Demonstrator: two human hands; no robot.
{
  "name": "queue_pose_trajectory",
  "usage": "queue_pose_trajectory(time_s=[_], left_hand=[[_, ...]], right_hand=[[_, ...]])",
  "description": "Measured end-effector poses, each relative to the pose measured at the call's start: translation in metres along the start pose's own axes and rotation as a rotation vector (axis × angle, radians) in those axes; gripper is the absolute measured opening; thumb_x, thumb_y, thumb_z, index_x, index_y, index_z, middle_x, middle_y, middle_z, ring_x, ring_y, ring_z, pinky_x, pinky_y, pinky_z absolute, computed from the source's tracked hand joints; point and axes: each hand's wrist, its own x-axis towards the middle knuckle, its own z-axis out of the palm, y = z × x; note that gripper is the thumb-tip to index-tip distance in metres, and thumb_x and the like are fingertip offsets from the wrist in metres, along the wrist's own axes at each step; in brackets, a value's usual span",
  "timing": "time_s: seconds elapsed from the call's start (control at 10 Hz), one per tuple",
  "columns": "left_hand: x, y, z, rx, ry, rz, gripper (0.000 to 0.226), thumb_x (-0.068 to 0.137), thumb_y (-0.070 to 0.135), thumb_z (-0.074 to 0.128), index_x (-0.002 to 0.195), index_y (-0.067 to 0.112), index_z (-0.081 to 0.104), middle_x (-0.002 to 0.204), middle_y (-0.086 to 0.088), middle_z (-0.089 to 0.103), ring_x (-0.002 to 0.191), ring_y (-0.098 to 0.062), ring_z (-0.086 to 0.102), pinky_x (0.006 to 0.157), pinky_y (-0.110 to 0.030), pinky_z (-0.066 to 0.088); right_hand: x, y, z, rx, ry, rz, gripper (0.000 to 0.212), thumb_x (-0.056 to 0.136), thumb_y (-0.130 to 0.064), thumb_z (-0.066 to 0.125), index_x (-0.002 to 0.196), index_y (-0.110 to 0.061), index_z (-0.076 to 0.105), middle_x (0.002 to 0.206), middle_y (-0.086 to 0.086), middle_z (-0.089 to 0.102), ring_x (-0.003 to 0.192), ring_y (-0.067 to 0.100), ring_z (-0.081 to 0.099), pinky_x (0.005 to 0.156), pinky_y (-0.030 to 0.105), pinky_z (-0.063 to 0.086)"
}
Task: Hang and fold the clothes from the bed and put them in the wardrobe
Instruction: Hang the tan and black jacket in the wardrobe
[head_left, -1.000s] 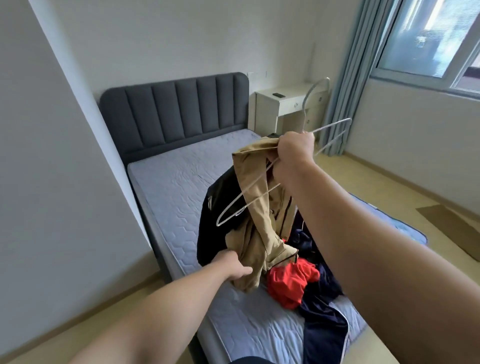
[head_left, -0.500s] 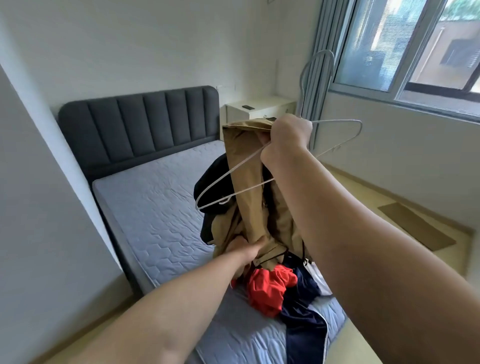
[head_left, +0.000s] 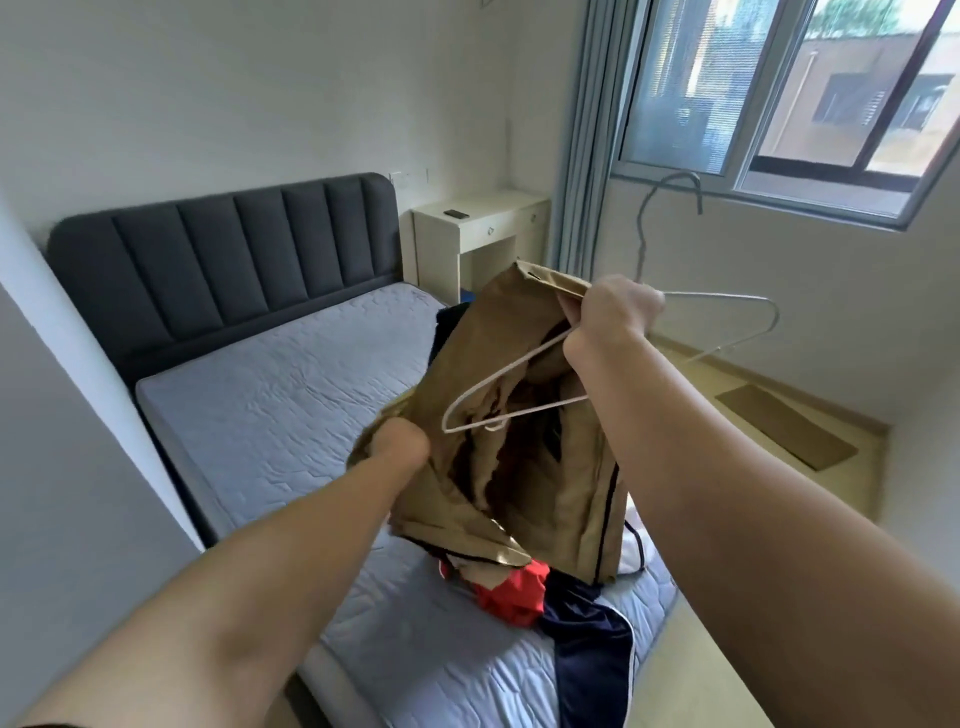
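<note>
Two hands on tan jacket (head_left: 498, 338): your right hand (head_left: 613, 317) clenches top edge plus wire hanger (head_left: 727, 296) together; your left hand (head_left: 400, 447) grasps fold lower down. Jacket hangs between hands. Likely soft, light, floppy; hanger thin, springy. Take shoulder seam beside right hand.

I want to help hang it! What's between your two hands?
In the head view, the tan garment stretches from the left hand up to the right hand, with one end of the wire hanger crossing in front of it.
</note>
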Motion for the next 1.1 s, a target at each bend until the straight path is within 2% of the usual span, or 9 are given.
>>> queue_pose_trajectory(time_s=[0.1, 0.2, 0.3, 0.4, 0.5, 0.6, 0.7, 0.9, 1.1], left_hand=[[0.012, 0.015, -0.038, 0.058, 0.155, 0.052, 0.036, 0.1, 0.004, 0.044, 0.132, -0.004, 0.058, 0.135, -0.024, 0.059, 0.125, -0.041, 0.056, 0.105, -0.042, 0.046], [0.017, 0.022, -0.053, 0.171, 0.305, 0.147, 0.038, 0.101, 0.005, 0.037, 0.132, 0.006, 0.058, 0.134, -0.022, 0.059, 0.123, -0.041, 0.055, 0.106, -0.045, 0.044], [0.018, 0.038, -0.075, 0.202, 0.448, 0.286, 0.034, 0.104, 0.014, 0.03, 0.124, 0.01, 0.058, 0.124, -0.021, 0.063, 0.115, -0.041, 0.058, 0.094, -0.047, 0.048], [0.012, 0.054, -0.081, 0.133, 0.509, 0.441, 0.03, 0.107, 0.026, 0.034, 0.121, 0.013, 0.058, 0.112, -0.019, 0.066, 0.106, -0.041, 0.06, 0.079, -0.042, 0.044], [0.008, 0.067, -0.081, 0.041, 0.514, 0.622, 0.026, 0.108, 0.031, 0.038, 0.103, 0.016, 0.057, 0.094, -0.011, 0.066, 0.09, -0.034, 0.061, 0.071, -0.035, 0.037], [-0.006, 0.082, -0.075, -0.034, 0.436, 0.747, 0.023, 0.107, 0.035, 0.042, 0.096, 0.024, 0.059, 0.083, 0.008, 0.061, 0.082, -0.018, 0.057, 0.072, -0.026, 0.038], [-0.016, 0.092, -0.068, 0.056, 0.291, 0.878, 0.026, 0.104, 0.034, 0.052, 0.105, 0.017, 0.072, 0.095, 0.004, 0.072, 0.091, -0.017, 0.063, 0.082, -0.026, 0.045], [-0.034, 0.076, -0.044, 0.214, 0.013, 1.067, 0.017, 0.099, 0.024, 0.064, 0.103, 0.014, 0.078, 0.096, 0.002, 0.076, 0.088, -0.011, 0.068, 0.084, -0.027, 0.054], [-0.038, 0.048, -0.028, 0.226, -0.043, 1.051, 0.015, 0.096, 0.02, 0.067, 0.1, 0.01, 0.078, 0.094, 0.0, 0.077, 0.085, -0.011, 0.068, 0.082, -0.028, 0.053]], right_hand=[[0.031, 0.002, -0.028, -0.245, 0.203, -0.001, 0.023, 0.107, -0.021, 0.04, 0.117, -0.012, 0.058, 0.107, 0.003, 0.058, 0.093, 0.02, 0.06, 0.092, 0.035, 0.055], [0.04, 0.016, -0.042, -0.494, 0.228, 0.013, 0.034, 0.105, -0.019, 0.042, 0.134, -0.008, 0.056, 0.118, 0.001, 0.057, 0.109, 0.021, 0.058, 0.1, 0.031, 0.049], [0.046, 0.036, -0.064, -0.138, 0.158, 0.045, 0.05, 0.103, -0.008, 0.044, 0.151, -0.006, 0.033, 0.124, 0.012, 0.051, 0.101, 0.023, 0.053, 0.098, 0.04, 0.054], [0.052, 0.046, -0.071, -0.157, 0.302, 0.07, 0.039, 0.103, -0.009, 0.039, 0.142, -0.008, 0.04, 0.138, 0.014, 0.053, 0.104, 0.026, 0.058, 0.097, 0.043, 0.055], [0.056, 0.052, -0.079, -0.181, 0.356, 0.096, 0.024, 0.103, -0.013, 0.037, 0.127, -0.013, 0.041, 0.125, 0.007, 0.05, 0.105, 0.029, 0.062, 0.095, 0.047, 0.056], [0.062, 0.061, -0.088, -0.264, 0.242, 0.146, 0.019, 0.101, -0.006, 0.039, 0.118, -0.016, 0.041, 0.12, 0.007, 0.045, 0.088, 0.023, 0.057, 0.07, 0.043, 0.064], [0.061, 0.073, -0.097, -0.367, 0.111, 0.236, 0.039, 0.096, 0.007, 0.038, 0.13, -0.011, 0.043, 0.114, 0.009, 0.048, 0.089, 0.031, 0.065, 0.056, 0.042, 0.063], [0.027, 0.108, -0.106, -0.61, -0.24, 0.218, 0.026, 0.084, 0.012, 0.039, 0.09, -0.013, 0.046, 0.09, 0.009, 0.053, 0.055, 0.017, 0.071, 0.035, 0.022, 0.036], [0.013, 0.14, -0.119, -0.856, -0.632, 0.236, 0.035, 0.063, 0.008, 0.063, 0.082, -0.015, 0.043, 0.073, 0.006, 0.049, 0.054, 0.015, 0.044, 0.039, 0.026, 0.033]])
